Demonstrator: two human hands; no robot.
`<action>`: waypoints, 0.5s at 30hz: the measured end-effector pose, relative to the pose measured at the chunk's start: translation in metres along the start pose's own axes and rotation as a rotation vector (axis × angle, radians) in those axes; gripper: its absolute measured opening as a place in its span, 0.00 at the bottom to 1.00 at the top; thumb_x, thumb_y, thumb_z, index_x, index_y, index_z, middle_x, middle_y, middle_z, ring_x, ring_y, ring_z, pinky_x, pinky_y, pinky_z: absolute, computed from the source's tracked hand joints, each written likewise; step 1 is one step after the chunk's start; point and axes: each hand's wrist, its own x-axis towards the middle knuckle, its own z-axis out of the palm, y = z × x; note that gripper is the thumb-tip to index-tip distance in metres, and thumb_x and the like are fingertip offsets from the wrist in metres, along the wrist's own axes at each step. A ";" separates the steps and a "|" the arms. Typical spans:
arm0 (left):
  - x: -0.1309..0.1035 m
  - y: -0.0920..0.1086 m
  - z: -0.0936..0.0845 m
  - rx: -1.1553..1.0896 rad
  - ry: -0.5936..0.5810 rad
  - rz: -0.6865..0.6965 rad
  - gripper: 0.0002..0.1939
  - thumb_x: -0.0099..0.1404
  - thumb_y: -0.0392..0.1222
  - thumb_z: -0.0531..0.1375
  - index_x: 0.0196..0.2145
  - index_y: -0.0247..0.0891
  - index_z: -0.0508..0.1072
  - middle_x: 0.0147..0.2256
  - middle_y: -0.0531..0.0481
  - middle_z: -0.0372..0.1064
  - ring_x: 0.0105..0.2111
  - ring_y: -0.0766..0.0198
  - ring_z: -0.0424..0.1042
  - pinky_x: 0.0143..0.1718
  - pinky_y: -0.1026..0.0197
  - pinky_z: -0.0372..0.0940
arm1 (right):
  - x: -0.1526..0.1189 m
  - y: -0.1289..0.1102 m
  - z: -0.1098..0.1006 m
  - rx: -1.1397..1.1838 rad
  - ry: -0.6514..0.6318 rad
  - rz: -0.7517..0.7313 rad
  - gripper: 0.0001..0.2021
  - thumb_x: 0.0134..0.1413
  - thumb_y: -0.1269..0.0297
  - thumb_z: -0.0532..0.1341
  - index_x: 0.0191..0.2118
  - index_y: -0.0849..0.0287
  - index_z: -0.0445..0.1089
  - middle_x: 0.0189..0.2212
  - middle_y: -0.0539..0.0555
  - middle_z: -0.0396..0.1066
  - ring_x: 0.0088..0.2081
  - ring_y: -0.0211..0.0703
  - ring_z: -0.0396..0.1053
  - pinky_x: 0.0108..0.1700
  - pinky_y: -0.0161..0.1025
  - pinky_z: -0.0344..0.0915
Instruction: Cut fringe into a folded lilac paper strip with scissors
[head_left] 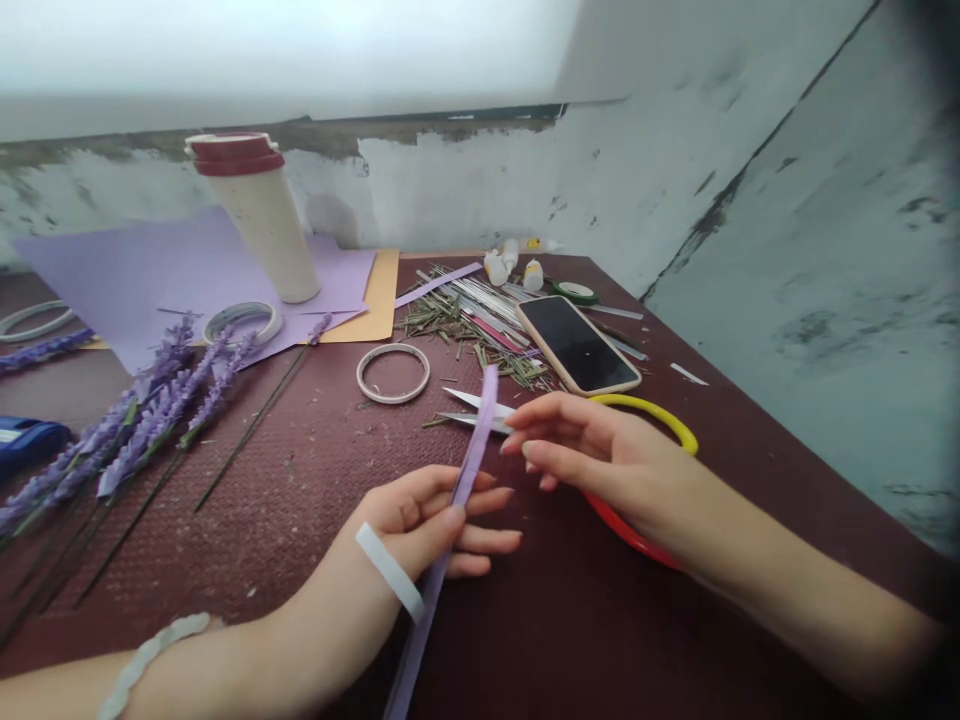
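My left hand [435, 530] holds a long, narrow purple paper strip [470, 462] between thumb and fingers; the strip's upper end points up and its lower end runs off the bottom of the view. A white band lies across the back of this hand near the thumb. Just to the right, my right hand [581, 450] has its fingers loosely curled and apart, with nothing between them. Beneath it lie scissors with one yellow handle [660, 412] and one red handle [630, 530]. Their open blades point left, partly behind the strip.
A phone [579, 343], a pile of cut stems [457, 315] and small glue bottles [533, 275] lie beyond the hands. A tape roll [393, 373] sits mid-table. Purple flower stems [154, 425], purple sheets [135, 275] and a lidded cup [266, 230] stand or lie left.
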 end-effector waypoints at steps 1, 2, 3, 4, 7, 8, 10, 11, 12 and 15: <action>-0.001 0.001 0.000 -0.005 0.041 0.029 0.17 0.55 0.45 0.87 0.40 0.41 0.91 0.42 0.45 0.93 0.37 0.58 0.93 0.36 0.70 0.80 | 0.001 0.003 -0.008 -0.135 0.045 -0.037 0.20 0.61 0.40 0.72 0.46 0.50 0.79 0.44 0.57 0.85 0.45 0.56 0.82 0.46 0.48 0.79; -0.001 0.001 0.000 -0.007 0.080 0.056 0.17 0.55 0.44 0.87 0.40 0.40 0.91 0.42 0.46 0.93 0.37 0.58 0.93 0.36 0.70 0.80 | 0.001 0.008 -0.017 -0.301 0.096 -0.061 0.18 0.61 0.42 0.71 0.46 0.49 0.79 0.45 0.57 0.85 0.45 0.58 0.82 0.47 0.51 0.79; -0.002 0.002 0.000 -0.011 0.118 0.084 0.18 0.54 0.43 0.87 0.39 0.40 0.90 0.42 0.46 0.93 0.37 0.58 0.92 0.36 0.70 0.80 | 0.002 0.014 -0.026 -0.468 0.074 -0.069 0.16 0.59 0.46 0.71 0.46 0.50 0.79 0.45 0.58 0.85 0.45 0.60 0.82 0.50 0.54 0.80; -0.002 0.002 0.000 -0.016 0.148 0.105 0.18 0.53 0.43 0.88 0.39 0.39 0.90 0.42 0.45 0.93 0.37 0.57 0.93 0.36 0.70 0.80 | 0.002 0.022 -0.034 -0.600 0.101 -0.097 0.16 0.56 0.49 0.72 0.45 0.50 0.79 0.45 0.59 0.84 0.46 0.62 0.83 0.50 0.56 0.80; -0.001 0.002 -0.002 -0.026 0.210 0.134 0.19 0.53 0.41 0.88 0.39 0.38 0.88 0.42 0.44 0.93 0.37 0.56 0.93 0.36 0.70 0.81 | 0.002 0.045 -0.050 -0.807 0.126 -0.169 0.15 0.58 0.53 0.70 0.48 0.52 0.78 0.47 0.62 0.82 0.48 0.65 0.83 0.54 0.58 0.80; 0.000 0.002 -0.002 -0.025 0.222 0.134 0.19 0.53 0.40 0.87 0.39 0.38 0.88 0.42 0.44 0.93 0.37 0.56 0.93 0.36 0.70 0.81 | 0.002 0.051 -0.054 -0.845 0.134 -0.182 0.15 0.59 0.53 0.70 0.49 0.52 0.77 0.48 0.63 0.81 0.48 0.66 0.83 0.54 0.59 0.80; 0.000 0.003 -0.003 -0.016 0.233 0.131 0.18 0.54 0.39 0.87 0.39 0.38 0.87 0.43 0.43 0.93 0.37 0.55 0.93 0.36 0.69 0.81 | 0.000 0.056 -0.058 -0.894 0.167 -0.194 0.18 0.59 0.53 0.70 0.52 0.53 0.76 0.51 0.65 0.81 0.51 0.69 0.83 0.55 0.60 0.80; 0.000 0.003 -0.002 -0.008 0.232 0.129 0.18 0.55 0.39 0.86 0.39 0.37 0.87 0.43 0.43 0.93 0.37 0.55 0.93 0.35 0.69 0.81 | -0.001 0.054 -0.060 -0.901 0.172 -0.183 0.19 0.58 0.52 0.71 0.52 0.53 0.76 0.51 0.66 0.81 0.51 0.70 0.82 0.55 0.61 0.80; 0.000 0.004 -0.002 -0.001 0.229 0.126 0.17 0.55 0.38 0.86 0.40 0.37 0.87 0.43 0.42 0.92 0.37 0.55 0.93 0.35 0.69 0.81 | -0.002 0.050 -0.061 -0.895 0.168 -0.160 0.19 0.57 0.52 0.72 0.51 0.53 0.76 0.52 0.67 0.81 0.52 0.71 0.82 0.56 0.61 0.79; 0.000 0.007 -0.002 0.023 0.230 0.099 0.15 0.59 0.36 0.84 0.41 0.37 0.87 0.45 0.41 0.92 0.40 0.54 0.93 0.38 0.67 0.82 | -0.003 0.032 -0.069 -0.809 -0.001 -0.006 0.15 0.55 0.55 0.72 0.47 0.51 0.77 0.50 0.66 0.82 0.50 0.67 0.82 0.54 0.55 0.80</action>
